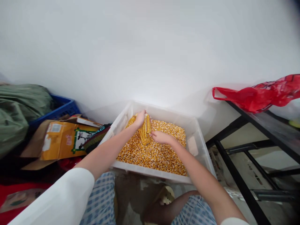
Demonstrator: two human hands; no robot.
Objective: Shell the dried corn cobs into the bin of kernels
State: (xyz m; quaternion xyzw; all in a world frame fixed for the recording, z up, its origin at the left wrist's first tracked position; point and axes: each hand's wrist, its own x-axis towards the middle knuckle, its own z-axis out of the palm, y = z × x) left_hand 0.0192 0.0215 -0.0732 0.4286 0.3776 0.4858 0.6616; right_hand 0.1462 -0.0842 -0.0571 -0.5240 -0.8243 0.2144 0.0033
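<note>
A yellow corn cob (144, 129) is held tilted over loose kernels (154, 156) in a translucent white plastic tub (153, 170). My left hand (140, 118) is closed around the cob's upper end. At the cob's right side, my right hand (159, 137) has its fingers pressed together in a pinch. The fingertips meet the rows of kernels, and whatever is between them is too small to make out. Another corn cob (131, 120) lies on the kernels by the tub's left wall, partly hidden behind my left hand.
A white wall (150, 56) rises behind the tub. To the left are an orange cardboard box (63, 140), a blue crate (62, 107) and a green cloth bundle (21, 112). On the right stands a black metal frame (234, 168) with a red plastic bag (260, 95) on top.
</note>
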